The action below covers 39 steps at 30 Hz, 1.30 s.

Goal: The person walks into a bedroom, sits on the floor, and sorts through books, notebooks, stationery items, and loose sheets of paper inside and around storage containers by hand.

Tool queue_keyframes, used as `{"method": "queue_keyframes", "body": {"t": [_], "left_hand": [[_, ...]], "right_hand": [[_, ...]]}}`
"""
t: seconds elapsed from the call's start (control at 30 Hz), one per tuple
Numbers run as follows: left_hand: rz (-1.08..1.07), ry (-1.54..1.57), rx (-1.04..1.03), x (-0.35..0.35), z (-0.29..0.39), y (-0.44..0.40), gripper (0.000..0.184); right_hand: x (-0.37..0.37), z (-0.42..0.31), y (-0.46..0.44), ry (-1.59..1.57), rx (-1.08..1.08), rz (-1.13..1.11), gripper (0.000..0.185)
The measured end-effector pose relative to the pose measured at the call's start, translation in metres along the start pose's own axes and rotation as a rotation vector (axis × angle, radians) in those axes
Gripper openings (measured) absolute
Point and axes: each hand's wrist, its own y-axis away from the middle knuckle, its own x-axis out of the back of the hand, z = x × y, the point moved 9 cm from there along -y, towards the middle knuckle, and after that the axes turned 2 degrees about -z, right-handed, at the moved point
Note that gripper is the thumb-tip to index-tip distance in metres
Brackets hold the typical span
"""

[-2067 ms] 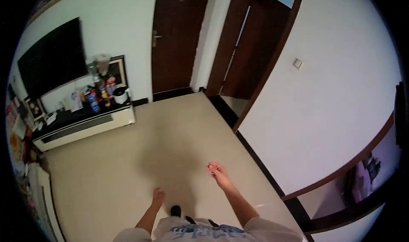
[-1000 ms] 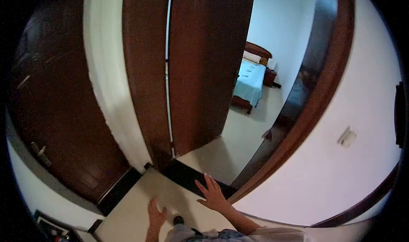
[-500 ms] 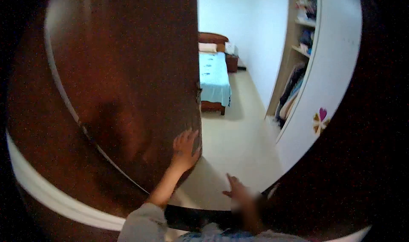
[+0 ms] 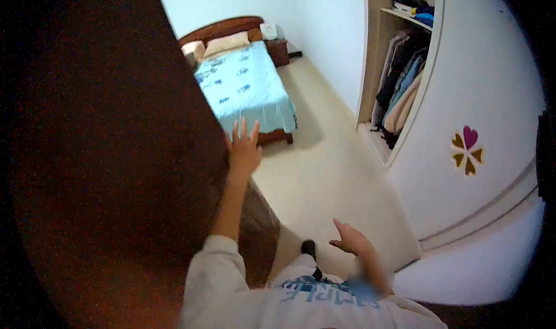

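Observation:
A dark brown door [image 4: 127, 155] fills the left side of the view. My left hand [image 4: 244, 152] is raised at the door's edge with its fingers spread, holding nothing. Whether its palm touches the door I cannot tell. Lower and to the right, my right hand [image 4: 352, 240] hangs in front of my body over the pale floor. Its fingers point forward with the thumb apart, and nothing is in them.
Beyond the door stands a bed [image 4: 249, 91] with a light blue cover, beside a dark nightstand [image 4: 277, 52]. On the right a wardrobe shows hanging clothes [image 4: 405, 86] behind its white sliding door [image 4: 486, 97], which bears a flower decoration [image 4: 468, 150]. Pale floor [image 4: 324, 167] runs between them.
I have moved forward into the doorway, and more of the bed and wardrobe shows. My left hand has gone from lying on the door to its edge, fingers spread. My right hand stays low.

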Motion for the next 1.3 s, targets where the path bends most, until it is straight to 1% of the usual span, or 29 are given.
{"method": "queue_keyframes", "body": {"t": [0.03,0.07,0.1,0.17,0.2,0.27,0.33,0.4,0.47,0.5,0.53,0.57,0.6,0.63,0.67,0.7,0.77,0.8,0.87,0.9,0.97,1.0,1.07,1.1,1.17,1.2,1.27,1.3], "left_hand": [[0.013,0.077,0.052,-0.018,-0.011,-0.022,0.062],[-0.009,0.132,0.062,-0.03,-0.016,-0.035,0.064],[-0.026,0.138,0.076,-0.037,-0.024,-0.041,0.064],[0.049,0.152,0.21,-0.035,-0.035,-0.045,0.064],[0.114,0.193,0.245,-0.046,-0.048,-0.045,0.062],[0.006,0.102,0.22,-0.036,-0.036,-0.041,0.059],[-0.101,-0.011,0.313,-0.052,-0.044,-0.032,0.057],[-0.105,-0.06,0.377,-0.044,-0.047,-0.034,0.055],[-0.112,-0.108,0.461,-0.044,-0.057,-0.037,0.053],[-0.172,-0.156,0.551,-0.051,-0.066,-0.036,0.052],[-0.237,-0.2,0.645,-0.058,-0.076,-0.035,0.051],[-0.241,-0.21,0.705,-0.063,-0.08,-0.036,0.051],[-0.28,-0.22,0.744,-0.068,-0.084,-0.036,0.052],[-0.313,-0.227,0.783,-0.075,-0.088,-0.04,0.053],[-0.295,-0.189,0.829,-0.085,-0.098,-0.046,0.051],[-0.292,-0.194,0.878,-0.1,-0.111,-0.041,0.051],[-0.558,-0.167,1.229,-0.144,-0.147,-0.001,0.052],[-0.551,-0.168,1.272,-0.145,-0.156,-0.003,0.052],[-0.848,-0.177,1.457,-0.154,-0.166,0.01,0.052],[-0.856,-0.173,1.497,-0.156,-0.166,0.008,0.052],[-0.655,-0.172,1.566,-0.156,-0.175,0.0,0.051],[-0.657,-0.175,1.599,-0.158,-0.184,-0.002,0.051],[-0.791,0.168,1.595,-0.193,-0.196,-0.01,0.051],[-0.779,0.169,1.626,-0.205,-0.21,-0.01,0.051],[-0.574,0.445,1.607,-0.242,-0.243,-0.015,0.051],[-0.541,0.45,1.61,-0.246,-0.268,-0.016,0.051],[-0.666,0.534,1.54,-0.265,-0.314,-0.023,0.05],[-0.624,0.545,1.543,-0.277,-0.344,-0.017,0.05]], "right_hand": [[0.032,-0.027,-0.029,0.016,0.074,0.108,0.065],[0.061,-0.049,-0.045,0.034,0.148,0.192,0.065],[0.075,-0.061,-0.065,0.038,0.144,0.17,0.065],[0.116,-0.092,-0.084,0.07,0.404,0.302,0.067],[0.133,-0.103,-0.105,0.077,0.42,0.285,0.067],[0.154,-0.128,-0.144,0.092,0.429,0.171,0.066],[0.161,-0.146,-0.187,0.055,0.508,0.154,0.066],[0.163,-0.167,-0.233,0.035,0.592,0.115,0.065],[0.145,-0.191,-0.276,0.114,0.618,-0.063,0.064],[0.143,-0.202,-0.292,0.138,0.654,-0.1,0.064],[0.139,-0.214,-0.303,0.164,0.739,-0.18,0.062],[0.134,-0.222,-0.313,0.191,0.824,-0.259,0.061],[0.136,-0.228,-0.323,0.223,0.854,-0.301,0.061],[0.136,-0.231,-0.333,0.221,0.875,-0.415,0.06],[0.141,-0.235,-0.348,0.219,0.893,-0.525,0.06],[0.144,-0.237,-0.365,0.247,0.918,-0.557,0.06],[0.155,-0.247,-0.406,0.227,1.012,-0.488,0.061],[0.155,-0.254,-0.423,0.249,1.038,-0.514,0.061],[0.152,-0.259,-0.468,0.307,0.872,-0.565,0.061],[0.15,-0.268,-0.479,0.324,0.891,-0.597,0.061],[0.141,-0.29,-0.508,0.355,0.866,-0.598,0.058],[0.133,-0.301,-0.518,0.369,0.884,-0.621,0.058],[0.117,-0.334,-0.529,0.349,1.073,-0.666,0.057],[0.111,-0.354,-0.536,0.363,1.094,-0.682,0.057],[0.088,-0.387,-0.554,0.499,0.952,-0.86,0.057],[0.077,-0.406,-0.569,0.522,0.967,-0.843,0.057],[0.057,-0.44,-0.595,0.564,1.089,-0.813,0.056],[0.058,-0.465,-0.605,0.554,1.114,-0.792,0.055]]}}
